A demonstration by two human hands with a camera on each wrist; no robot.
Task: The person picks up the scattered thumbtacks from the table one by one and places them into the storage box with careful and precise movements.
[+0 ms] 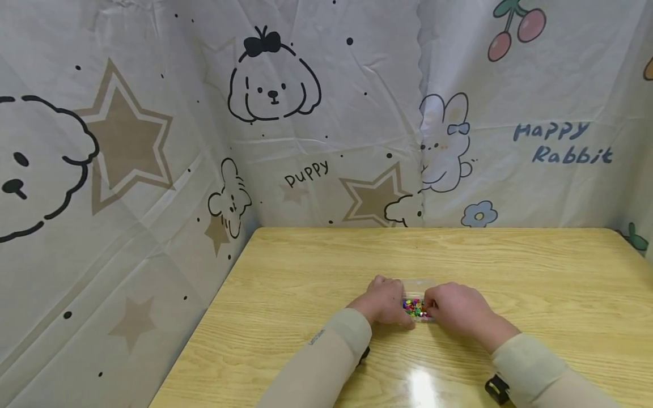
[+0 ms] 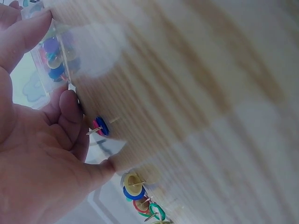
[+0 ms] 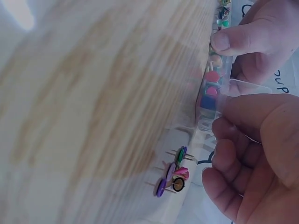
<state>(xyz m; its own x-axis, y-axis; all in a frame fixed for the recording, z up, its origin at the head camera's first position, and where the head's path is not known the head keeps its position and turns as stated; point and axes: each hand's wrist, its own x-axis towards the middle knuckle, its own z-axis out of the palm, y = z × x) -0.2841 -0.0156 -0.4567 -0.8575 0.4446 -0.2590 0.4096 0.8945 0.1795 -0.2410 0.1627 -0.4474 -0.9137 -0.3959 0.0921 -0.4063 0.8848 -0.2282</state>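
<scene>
A small clear plastic box (image 1: 415,311) of brightly coloured thumbtacks (image 1: 414,307) rests on the table. My left hand (image 1: 389,300) grips its left side, with the thumb (image 3: 223,42) pressed on the front wall in the right wrist view. From the right, my right hand (image 1: 459,306) reaches over the box with bent fingers, the fingertips in among the tacks. Whether those fingertips pinch a tack I cannot tell. Loose flat-headed thumbtacks (image 3: 175,172) lie on the table past the box's right end. More loose tacks (image 2: 135,189) show by my left hand's fingers.
The box's clear lid (image 1: 418,286) stands open at the back. Underneath is a light wood-grain table (image 1: 306,266). Behind it and along its left side hangs a pale curtain (image 1: 326,113) with cartoon drawings. Both wrists carry dark straps (image 1: 497,389) over beige sleeves.
</scene>
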